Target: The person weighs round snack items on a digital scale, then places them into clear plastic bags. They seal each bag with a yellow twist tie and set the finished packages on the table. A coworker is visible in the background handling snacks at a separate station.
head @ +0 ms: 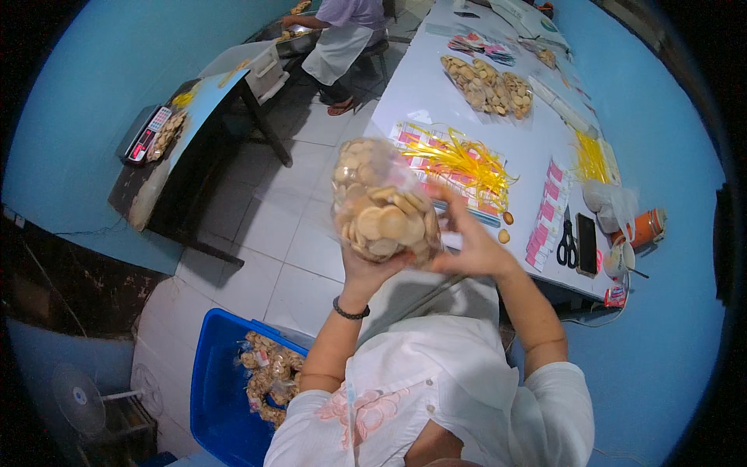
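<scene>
A clear plastic bag of round, pale brown crackers (388,225) is held up in front of my chest, past the table's left edge. My left hand (373,271) supports it from below, a dark beaded bracelet on the wrist. Around the bag's right side curve the fingers and thumb of my right hand (470,239), slightly blurred. Just beyond, on the white table (397,96), a heap of yellow ribbon strips (461,163) lies over pink-and-white printed label sheets (408,133). Two loose crackers (504,236) rest near my right hand.
Scissors (566,245), a phone (586,242) and an orange-red jar (639,230) occupy the table's near right. Filled bags (490,87) lie farther back. A blue bin (201,373) holds bagged crackers at lower left. A scale (143,137) sits on the side table; a person (344,41) sits beyond.
</scene>
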Demonstrator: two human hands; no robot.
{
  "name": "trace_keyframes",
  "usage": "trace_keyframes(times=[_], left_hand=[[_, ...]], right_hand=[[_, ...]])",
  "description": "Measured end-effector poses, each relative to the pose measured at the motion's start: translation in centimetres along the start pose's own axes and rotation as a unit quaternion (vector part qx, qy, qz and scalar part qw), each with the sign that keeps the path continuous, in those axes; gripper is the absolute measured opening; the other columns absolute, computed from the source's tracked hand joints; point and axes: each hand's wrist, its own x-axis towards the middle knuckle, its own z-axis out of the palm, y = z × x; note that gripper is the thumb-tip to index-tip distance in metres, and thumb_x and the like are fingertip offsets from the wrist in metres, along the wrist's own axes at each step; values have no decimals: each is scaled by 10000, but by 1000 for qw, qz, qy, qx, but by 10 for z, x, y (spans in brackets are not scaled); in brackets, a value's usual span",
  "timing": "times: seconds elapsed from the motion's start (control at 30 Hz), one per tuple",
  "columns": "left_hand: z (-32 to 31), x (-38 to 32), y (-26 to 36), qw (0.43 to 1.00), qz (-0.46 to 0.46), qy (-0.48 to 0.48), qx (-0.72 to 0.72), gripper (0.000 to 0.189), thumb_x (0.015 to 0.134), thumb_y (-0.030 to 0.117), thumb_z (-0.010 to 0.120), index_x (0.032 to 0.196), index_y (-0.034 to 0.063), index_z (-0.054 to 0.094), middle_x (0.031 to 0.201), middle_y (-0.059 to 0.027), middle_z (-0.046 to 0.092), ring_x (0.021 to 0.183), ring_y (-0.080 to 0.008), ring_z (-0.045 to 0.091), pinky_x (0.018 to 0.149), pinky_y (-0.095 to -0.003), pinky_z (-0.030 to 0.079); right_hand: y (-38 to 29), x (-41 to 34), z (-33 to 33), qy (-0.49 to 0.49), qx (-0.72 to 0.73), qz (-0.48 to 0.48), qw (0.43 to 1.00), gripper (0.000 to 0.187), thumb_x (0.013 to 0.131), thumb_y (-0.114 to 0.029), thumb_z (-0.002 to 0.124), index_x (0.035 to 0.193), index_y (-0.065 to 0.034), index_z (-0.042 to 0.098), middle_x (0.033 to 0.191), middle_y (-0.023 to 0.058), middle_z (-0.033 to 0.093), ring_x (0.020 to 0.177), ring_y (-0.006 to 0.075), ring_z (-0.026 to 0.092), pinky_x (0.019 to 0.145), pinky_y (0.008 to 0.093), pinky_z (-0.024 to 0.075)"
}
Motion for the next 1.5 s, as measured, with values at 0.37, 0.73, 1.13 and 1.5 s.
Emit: trace_keyframes(times=[0.37,0.73,1.13,1.5], left_hand=[[10,16,42,951,164,-153,212,1602,387,515,994,1523,19,-21,1509,-205,296,1412,-338,329,1170,-451,263],[-50,-56,-50,965,110,-85,224,1440,407,402,1019,1489,20,148,1451,-155,383,1349,-293,416,1140,-435,334],[-85,-45,-37,957,44,-142,250,927,605,328,928,1374,56,487,1325,-149,589,1282,-300,523,1061,-415,422],[-55,-15,-61,892,22,-229,389,173,894,162,614,1011,52,679,937,-124,698,876,-320,668,794,-367,529]], right_hand=[[64,-16,34,36,-228,-76,970,1019,615,-331,931,1424,-53,377,1404,159,478,1306,288,487,1117,394,387],[105,-8,75,-178,24,44,983,940,637,-357,869,1414,-61,429,1434,170,442,1383,347,371,1191,410,277],[64,12,68,-99,-126,-111,981,324,801,-156,727,1108,-76,658,1131,139,657,1042,336,625,911,414,496],[77,8,19,42,-224,-5,974,144,872,-183,661,915,-52,702,903,116,682,873,317,640,792,410,503]])
